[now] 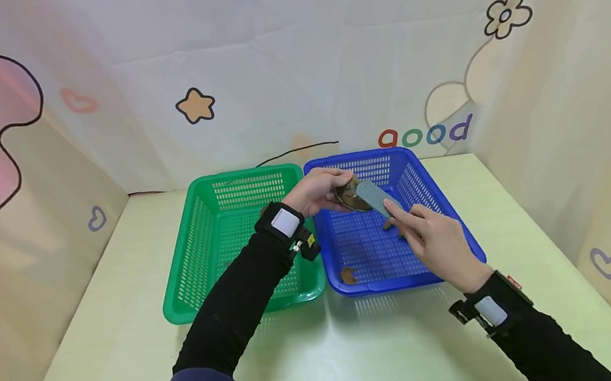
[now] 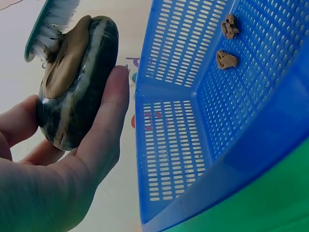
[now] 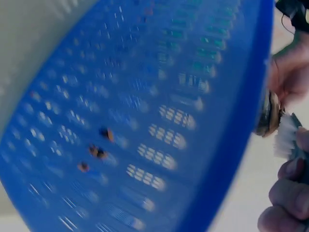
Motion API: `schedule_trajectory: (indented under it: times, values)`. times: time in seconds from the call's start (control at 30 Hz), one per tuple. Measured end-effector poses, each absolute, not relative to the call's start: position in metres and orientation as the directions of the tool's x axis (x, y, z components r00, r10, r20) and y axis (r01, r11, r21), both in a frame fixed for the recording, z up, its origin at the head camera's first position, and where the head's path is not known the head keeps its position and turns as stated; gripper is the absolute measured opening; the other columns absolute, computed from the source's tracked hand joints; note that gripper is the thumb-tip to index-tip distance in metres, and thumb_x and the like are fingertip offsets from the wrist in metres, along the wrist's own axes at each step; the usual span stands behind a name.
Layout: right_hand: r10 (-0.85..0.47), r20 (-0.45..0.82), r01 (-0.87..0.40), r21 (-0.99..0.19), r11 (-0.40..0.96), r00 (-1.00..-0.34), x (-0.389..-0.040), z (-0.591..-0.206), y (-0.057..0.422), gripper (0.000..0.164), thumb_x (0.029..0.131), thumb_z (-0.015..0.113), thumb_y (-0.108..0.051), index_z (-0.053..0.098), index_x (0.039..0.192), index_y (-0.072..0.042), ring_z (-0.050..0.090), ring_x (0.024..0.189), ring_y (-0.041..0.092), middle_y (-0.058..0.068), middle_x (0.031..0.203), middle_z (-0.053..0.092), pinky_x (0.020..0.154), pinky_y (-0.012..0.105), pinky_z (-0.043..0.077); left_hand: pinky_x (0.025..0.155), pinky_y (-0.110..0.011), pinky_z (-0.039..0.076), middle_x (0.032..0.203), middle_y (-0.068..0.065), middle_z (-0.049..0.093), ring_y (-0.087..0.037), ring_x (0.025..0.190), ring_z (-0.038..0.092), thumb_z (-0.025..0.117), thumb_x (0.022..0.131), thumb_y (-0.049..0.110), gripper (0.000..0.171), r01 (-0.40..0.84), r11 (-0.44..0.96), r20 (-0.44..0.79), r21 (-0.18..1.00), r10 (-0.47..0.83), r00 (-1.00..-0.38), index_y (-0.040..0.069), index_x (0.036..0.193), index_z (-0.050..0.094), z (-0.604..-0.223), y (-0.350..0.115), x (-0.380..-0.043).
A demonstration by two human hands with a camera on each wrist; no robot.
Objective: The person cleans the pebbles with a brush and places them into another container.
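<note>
My left hand [image 1: 317, 192] grips a smooth dark green stone [image 2: 103, 60] with pale veins, thumb and fingers round its lower part. A thick smear of brown, mud-like matter [image 2: 67, 63] covers one face. My right hand [image 1: 438, 240] holds a scrub brush [image 1: 377, 198] by its grey-green back, index finger stretched along it. In the left wrist view, its white bristles [image 2: 60, 14] meet the upper end of the smear. Both hands are above the blue basket [image 1: 392, 284]. The right wrist view shows the bristles right beside the stone, partly hidden by the basket wall.
Brown clumps [image 1: 348, 275] lie on the blue basket's floor, with others [image 2: 226, 60] near its far side. A green basket [image 1: 178, 313] stands against it on the left, under my left forearm. Both rest on a pale table [image 1: 311, 362], with a printed cloth [image 1: 271, 65] behind.
</note>
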State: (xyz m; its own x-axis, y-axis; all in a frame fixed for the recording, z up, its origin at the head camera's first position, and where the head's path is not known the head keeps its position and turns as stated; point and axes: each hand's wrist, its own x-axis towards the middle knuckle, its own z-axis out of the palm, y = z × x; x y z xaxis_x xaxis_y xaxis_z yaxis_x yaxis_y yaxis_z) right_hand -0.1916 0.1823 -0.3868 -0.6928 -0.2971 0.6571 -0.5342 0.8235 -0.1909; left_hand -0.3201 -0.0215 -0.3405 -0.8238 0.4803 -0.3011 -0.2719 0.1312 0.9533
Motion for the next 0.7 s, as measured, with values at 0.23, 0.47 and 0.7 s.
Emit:
schedule_trajectory:
  times: [0.23, 0.47, 0.7]
  values:
    - [-0.300, 0.638, -0.538, -0.216, 0.815, -0.710, -0.193, -0.385, 0.176, 0.045, 0.088, 0.069, -0.007, 0.060, 0.132, -0.014, 0.035, 0.055, 0.007, 0.003, 0.069, 0.050, 0.047, 0.017, 0.032, 0.090, -0.046, 0.056, 0.122, -0.020, 0.060, -0.034, 0.104, 0.066, 0.050, 0.101, 0.027, 0.039, -0.257, 0.108, -0.277, 0.960, 0.485, -0.830, 0.007, 0.134, 0.057, -0.340, -0.019, -0.318]
    - [-0.289, 0.669, -0.526, -0.178, 0.832, -0.685, -0.195, -0.384, 0.177, 0.046, 0.083, 0.073, -0.005, 0.063, 0.128, -0.012, 0.035, 0.054, 0.009, 0.004, 0.068, 0.049, 0.046, 0.019, 0.032, 0.088, -0.045, 0.057, 0.119, -0.020, 0.061, -0.033, 0.101, 0.067, 0.051, 0.100, 0.026, 0.039, -0.287, 0.075, -0.288, 0.955, 0.467, -0.836, 0.006, 0.134, 0.056, -0.342, -0.024, -0.320]
    - [-0.355, 0.656, -0.579, -0.155, 0.801, -0.666, -0.193, -0.386, 0.175, 0.038, 0.097, 0.055, -0.028, 0.060, 0.133, -0.014, 0.033, 0.053, 0.005, 0.003, 0.069, 0.046, 0.045, 0.015, 0.031, 0.087, -0.046, 0.057, 0.123, -0.021, 0.060, -0.035, 0.101, 0.067, 0.051, 0.101, 0.025, 0.037, -0.273, 0.047, -0.266, 0.961, 0.441, -0.858, 0.007, 0.132, 0.058, -0.342, -0.027, -0.319]
